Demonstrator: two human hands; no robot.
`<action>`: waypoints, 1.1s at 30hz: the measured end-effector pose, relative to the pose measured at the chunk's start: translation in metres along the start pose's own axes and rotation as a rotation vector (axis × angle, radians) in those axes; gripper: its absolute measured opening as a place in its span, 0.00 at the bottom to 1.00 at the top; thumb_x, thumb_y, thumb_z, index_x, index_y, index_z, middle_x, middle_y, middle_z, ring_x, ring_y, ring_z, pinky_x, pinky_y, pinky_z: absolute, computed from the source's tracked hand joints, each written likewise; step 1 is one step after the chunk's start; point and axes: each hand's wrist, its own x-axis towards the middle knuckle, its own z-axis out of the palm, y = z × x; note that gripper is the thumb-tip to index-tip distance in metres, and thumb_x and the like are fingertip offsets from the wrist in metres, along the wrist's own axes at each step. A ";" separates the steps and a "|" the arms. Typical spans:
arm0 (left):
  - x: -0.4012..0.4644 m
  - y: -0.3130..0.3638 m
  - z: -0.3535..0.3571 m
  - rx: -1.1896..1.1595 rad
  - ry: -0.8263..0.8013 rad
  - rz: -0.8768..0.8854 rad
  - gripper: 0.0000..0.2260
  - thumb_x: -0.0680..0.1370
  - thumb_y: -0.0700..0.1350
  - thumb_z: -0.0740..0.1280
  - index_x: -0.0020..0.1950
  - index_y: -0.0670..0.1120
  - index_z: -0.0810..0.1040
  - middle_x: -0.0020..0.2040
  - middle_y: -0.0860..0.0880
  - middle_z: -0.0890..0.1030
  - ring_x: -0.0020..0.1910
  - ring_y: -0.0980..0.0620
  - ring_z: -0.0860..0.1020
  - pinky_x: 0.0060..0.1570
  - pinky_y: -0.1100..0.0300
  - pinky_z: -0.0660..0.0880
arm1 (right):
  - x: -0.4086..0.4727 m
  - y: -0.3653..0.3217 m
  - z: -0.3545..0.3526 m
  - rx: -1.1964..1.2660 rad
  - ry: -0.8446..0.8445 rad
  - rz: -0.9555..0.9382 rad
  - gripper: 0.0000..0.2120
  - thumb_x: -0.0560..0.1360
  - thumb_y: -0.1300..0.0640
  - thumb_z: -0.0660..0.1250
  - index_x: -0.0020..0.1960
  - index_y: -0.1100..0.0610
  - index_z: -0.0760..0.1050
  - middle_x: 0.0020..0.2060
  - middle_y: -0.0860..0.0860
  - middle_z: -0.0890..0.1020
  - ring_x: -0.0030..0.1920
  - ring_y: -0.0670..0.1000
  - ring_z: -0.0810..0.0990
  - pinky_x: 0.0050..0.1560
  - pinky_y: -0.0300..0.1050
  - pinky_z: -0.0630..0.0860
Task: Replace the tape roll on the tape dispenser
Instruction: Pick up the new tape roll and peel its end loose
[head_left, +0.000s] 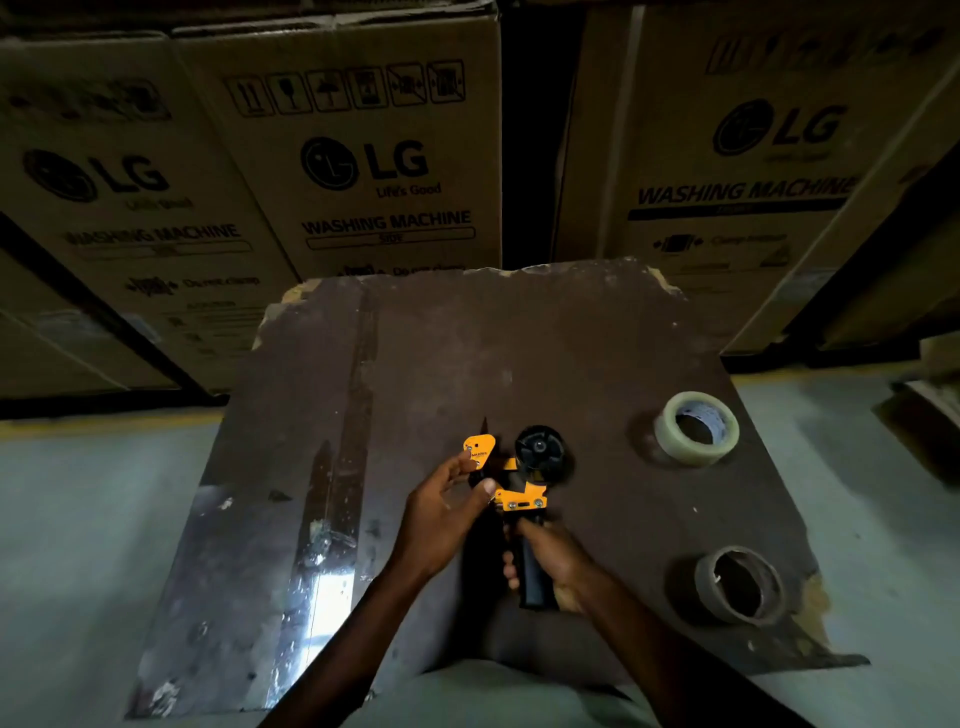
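Two bare hands meet over a dark, worn board (415, 364), holding one yellow-and-black dispenser (519, 488) above its near middle. Reaching in from the near right, the right hand (550, 564) has its fingers curled tightly round the black handle (535, 577), which points toward the person. Coming from the near left, the left hand (447, 512) pinches the dispenser's front end, with its thumb pressed on the black part just beside the yellow bracket and its fingertips touching the yellow plate (479, 451). That plate bears small dark writing too blurred to read. The black hub (540, 449) at the dispenser's far end carries no roll.

Two rolls lie flat on the board, well apart from the hands. One clear roll (696, 428) with a bluish inner core sits to the right of the hub. One brown, nearly bare core (740, 584) sits at the near right, close to the board's chipped edge.

Three cardboard boxes stand at the far side. The middle box (363, 156) reads "LG", "Life's Good", "WASHING MACHINE" and "SIDE", with a row of handling symbols above. The left box (104, 182) and right box (753, 145) also read "LG" and "WASHING MACHINE".
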 end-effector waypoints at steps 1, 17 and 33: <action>0.000 -0.001 0.000 0.016 -0.016 0.003 0.13 0.75 0.45 0.74 0.56 0.59 0.77 0.58 0.57 0.82 0.60 0.60 0.79 0.62 0.61 0.74 | 0.001 0.001 -0.002 -0.001 0.008 0.003 0.11 0.82 0.52 0.61 0.46 0.58 0.76 0.28 0.56 0.78 0.26 0.54 0.76 0.28 0.42 0.73; 0.015 -0.010 0.005 0.157 -0.119 0.074 0.25 0.76 0.49 0.73 0.71 0.50 0.73 0.67 0.55 0.77 0.68 0.60 0.73 0.62 0.71 0.67 | -0.017 0.008 -0.038 -0.957 0.553 -0.470 0.26 0.70 0.27 0.58 0.39 0.50 0.73 0.37 0.50 0.83 0.45 0.57 0.84 0.43 0.50 0.77; 0.071 0.041 0.120 0.352 -0.468 0.274 0.35 0.74 0.60 0.71 0.78 0.52 0.63 0.76 0.51 0.68 0.74 0.53 0.68 0.72 0.55 0.66 | -0.062 -0.054 -0.163 -1.047 1.050 -0.950 0.37 0.71 0.38 0.71 0.70 0.60 0.70 0.65 0.59 0.78 0.65 0.59 0.77 0.64 0.54 0.76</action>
